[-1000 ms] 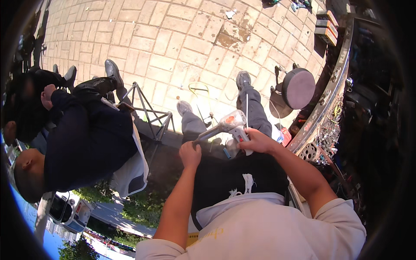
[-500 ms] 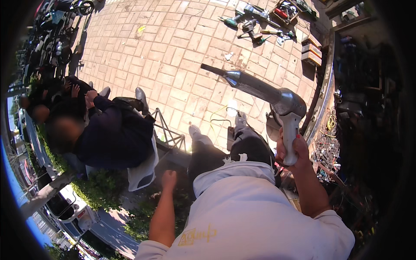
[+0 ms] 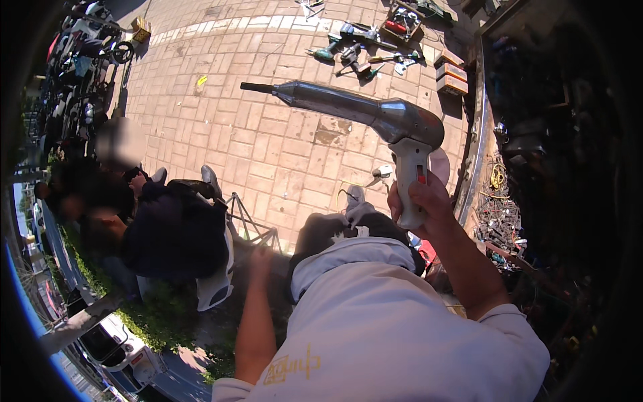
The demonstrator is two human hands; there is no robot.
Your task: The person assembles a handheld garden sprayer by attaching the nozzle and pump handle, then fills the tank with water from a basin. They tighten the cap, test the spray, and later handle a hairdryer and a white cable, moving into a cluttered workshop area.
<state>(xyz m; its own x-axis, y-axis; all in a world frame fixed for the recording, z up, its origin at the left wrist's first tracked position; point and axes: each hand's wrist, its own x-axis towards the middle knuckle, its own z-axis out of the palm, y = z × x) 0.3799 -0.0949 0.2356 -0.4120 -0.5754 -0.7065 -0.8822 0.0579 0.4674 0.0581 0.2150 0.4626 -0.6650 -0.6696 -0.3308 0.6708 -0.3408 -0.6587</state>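
Note:
A pistol-shaped tool (image 3: 335,104) with a long, shiny metal barrel rises in front of me, its thin dark tip directed to the left. Wrapped around its pale grey grip is my right hand (image 3: 429,204), near a red trigger. My left hand (image 3: 261,258) hangs low beside my thigh, close to a metal-legged stand (image 3: 254,224). Motion blur and shadow smear its fingers, and I see no object in it.
On the brick paving (image 3: 248,147), several power tools (image 3: 351,57) lie by a toolbox (image 3: 402,23) and stacked boxes (image 3: 452,72). People in dark clothing (image 3: 177,231) sit at left. Tangled scrap (image 3: 502,214) lies beyond a metal edge at right. Parked motorbikes (image 3: 87,67) stand far left.
The pistol-shaped tool has moved left and slightly up in my right hand. My left hand has risen a little and blurred. The whole view has shifted, with the power tools now further left.

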